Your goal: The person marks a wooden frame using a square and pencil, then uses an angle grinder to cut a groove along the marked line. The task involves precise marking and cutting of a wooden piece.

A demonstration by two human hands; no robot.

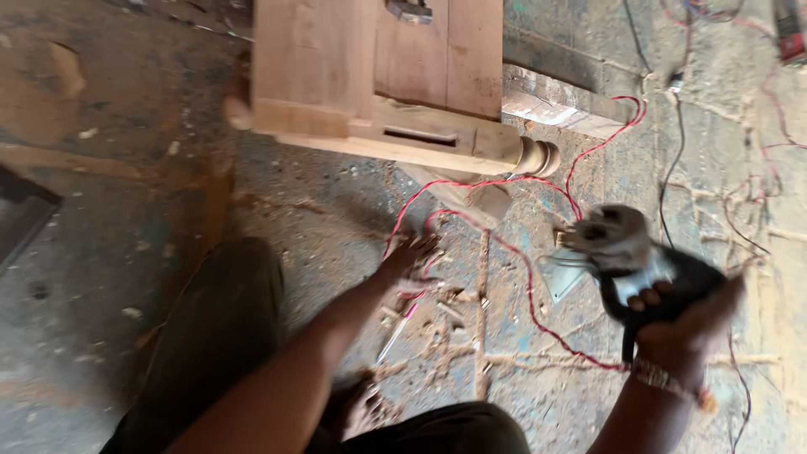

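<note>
Right hand [685, 324] is gripping the grinder [643, 265], lower right of frame. Left hand [412, 261], fingers spread, is reaching for the red wire [471, 185] on the floor; clearing it comes first.

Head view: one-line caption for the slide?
Right hand grips a handheld power tool while the left hand reaches for the red cable on a dusty workshop floor.

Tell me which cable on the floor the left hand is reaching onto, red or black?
The red cable: the left hand rests over its loop. The black cable lies apart, further right.
</note>
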